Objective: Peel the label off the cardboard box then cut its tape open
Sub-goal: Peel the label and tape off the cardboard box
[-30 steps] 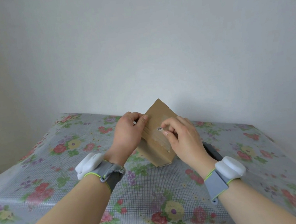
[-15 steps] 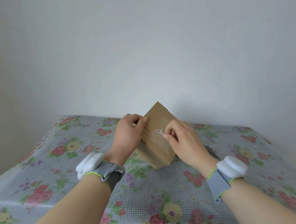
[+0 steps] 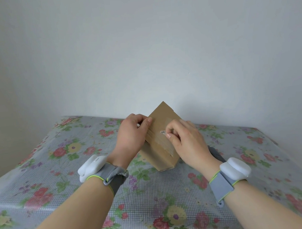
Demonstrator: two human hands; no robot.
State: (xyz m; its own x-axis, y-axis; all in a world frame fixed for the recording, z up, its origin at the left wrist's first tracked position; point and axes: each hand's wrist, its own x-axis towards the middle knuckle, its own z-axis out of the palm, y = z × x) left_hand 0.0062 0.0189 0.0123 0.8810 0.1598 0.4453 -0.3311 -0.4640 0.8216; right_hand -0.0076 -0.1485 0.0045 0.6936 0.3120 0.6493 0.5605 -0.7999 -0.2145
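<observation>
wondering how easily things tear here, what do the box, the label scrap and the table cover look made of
Box: brown cardboard, matte, with paler scuffed strips across its face. Label scrap: likely white paper, printed with black bars. Table cover: probably plastic or vinyl, going by its faint sheen over printed flowers and a fine grid.
</observation>
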